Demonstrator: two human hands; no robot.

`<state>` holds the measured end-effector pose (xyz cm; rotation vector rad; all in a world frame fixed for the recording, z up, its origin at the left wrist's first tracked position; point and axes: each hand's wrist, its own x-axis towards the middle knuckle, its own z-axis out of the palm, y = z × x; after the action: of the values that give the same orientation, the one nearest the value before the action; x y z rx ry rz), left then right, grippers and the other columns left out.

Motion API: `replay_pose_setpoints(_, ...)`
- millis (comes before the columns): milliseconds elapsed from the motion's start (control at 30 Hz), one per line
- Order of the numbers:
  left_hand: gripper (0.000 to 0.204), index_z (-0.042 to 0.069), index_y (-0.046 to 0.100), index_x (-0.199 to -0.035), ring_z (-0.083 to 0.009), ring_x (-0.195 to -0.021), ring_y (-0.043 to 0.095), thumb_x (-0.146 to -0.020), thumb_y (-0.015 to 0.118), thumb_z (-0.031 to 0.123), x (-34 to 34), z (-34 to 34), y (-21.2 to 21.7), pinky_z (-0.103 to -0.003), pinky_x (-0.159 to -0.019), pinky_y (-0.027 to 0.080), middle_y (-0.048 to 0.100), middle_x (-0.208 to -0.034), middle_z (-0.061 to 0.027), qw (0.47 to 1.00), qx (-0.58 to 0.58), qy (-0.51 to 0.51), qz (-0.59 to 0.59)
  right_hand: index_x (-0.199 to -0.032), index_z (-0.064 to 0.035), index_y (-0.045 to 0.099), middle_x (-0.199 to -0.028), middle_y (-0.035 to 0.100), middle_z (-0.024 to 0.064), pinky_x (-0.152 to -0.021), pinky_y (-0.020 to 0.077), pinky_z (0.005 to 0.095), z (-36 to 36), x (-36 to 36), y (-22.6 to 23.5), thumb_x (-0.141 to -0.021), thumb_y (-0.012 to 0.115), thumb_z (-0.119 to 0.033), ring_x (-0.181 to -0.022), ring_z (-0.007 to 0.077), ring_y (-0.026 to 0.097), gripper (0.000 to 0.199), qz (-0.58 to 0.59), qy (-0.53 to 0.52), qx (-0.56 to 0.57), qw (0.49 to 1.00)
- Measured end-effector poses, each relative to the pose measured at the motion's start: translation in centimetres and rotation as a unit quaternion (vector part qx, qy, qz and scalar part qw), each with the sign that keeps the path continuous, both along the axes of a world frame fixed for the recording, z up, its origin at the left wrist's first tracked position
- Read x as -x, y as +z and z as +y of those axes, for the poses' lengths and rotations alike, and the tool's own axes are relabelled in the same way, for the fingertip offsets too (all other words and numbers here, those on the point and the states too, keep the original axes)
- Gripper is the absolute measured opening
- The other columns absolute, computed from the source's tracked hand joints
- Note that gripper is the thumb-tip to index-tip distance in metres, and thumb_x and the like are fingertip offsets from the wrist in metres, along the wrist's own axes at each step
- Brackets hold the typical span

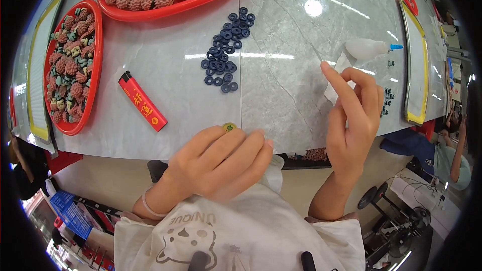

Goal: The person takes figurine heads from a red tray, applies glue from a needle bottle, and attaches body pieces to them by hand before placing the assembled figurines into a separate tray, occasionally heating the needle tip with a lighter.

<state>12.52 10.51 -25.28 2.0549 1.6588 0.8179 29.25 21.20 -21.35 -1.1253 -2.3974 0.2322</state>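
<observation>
My left hand (221,163) is over the near table edge, its fingers bent and pressed together. What they hold, if anything, is hidden. A small round yellow-green piece (229,127) shows just beyond its knuckles; I cannot tell whether the hand touches it. My right hand (354,115) is raised to the right, index finger stretched out and the others loosely bent apart, with nothing visible in it. Behind it lie a white tissue (333,90) and a white squeeze bottle (366,48) with a blue needle tip. Several dark blue rings (226,45) lie in a loose heap ahead.
A red lighter (142,101) lies left of my left hand. Red trays of pinkish-brown ridged pieces stand at the left (99,70) and far side (150,16). Small dark teal parts (387,101) lie right of my right hand, near a yellow-edged tray (415,119).
</observation>
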Motion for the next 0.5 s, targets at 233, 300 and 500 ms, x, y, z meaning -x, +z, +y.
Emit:
replay_pose_setpoints(233,0.017,0.002,0.052,-0.093,-0.0269,-0.084,0.053,-0.076,0.048,0.000,0.1,0.0,0.0,-0.033,-0.075,0.043,0.054,-0.091,-0.0108,1.000,0.002,0.000,-0.004,-0.097,-0.0094,0.066,-0.090,0.052,0.0042,-0.068,0.0346,0.0293,-0.1,-0.3,0.0,-0.057,0.050,0.007,-0.074,0.0214,0.041,0.046,-0.043,0.006,0.007,0.999)
replay_pose_setpoints(300,0.017,0.002,0.052,-0.093,-0.0269,-0.084,0.053,-0.076,0.048,0.001,0.0,0.0,-0.1,-0.033,-0.075,0.043,0.054,-0.091,-0.0108,1.000,0.003,-0.001,-0.006,-0.096,-0.0094,0.066,-0.089,0.053,0.0043,-0.068,0.0345,0.0294,-0.2,-0.6,0.0,-0.056,0.050,0.006,-0.074,0.0214,0.041,0.046,-0.040,0.020,0.006,0.999)
replay_pose_setpoints(500,0.017,0.002,0.052,-0.093,-0.0269,-0.084,0.053,-0.076,0.048,0.001,-0.1,-0.1,-0.1,-0.033,-0.075,0.043,0.054,-0.091,-0.0108,1.000,0.007,-0.011,-0.010,-0.093,-0.0098,0.068,-0.083,0.053,0.0048,-0.066,0.0342,0.0291,-1.5,-1.4,0.0,-0.053,0.050,0.004,-0.073,0.0211,0.042,0.045,-0.022,0.047,0.007,0.999)
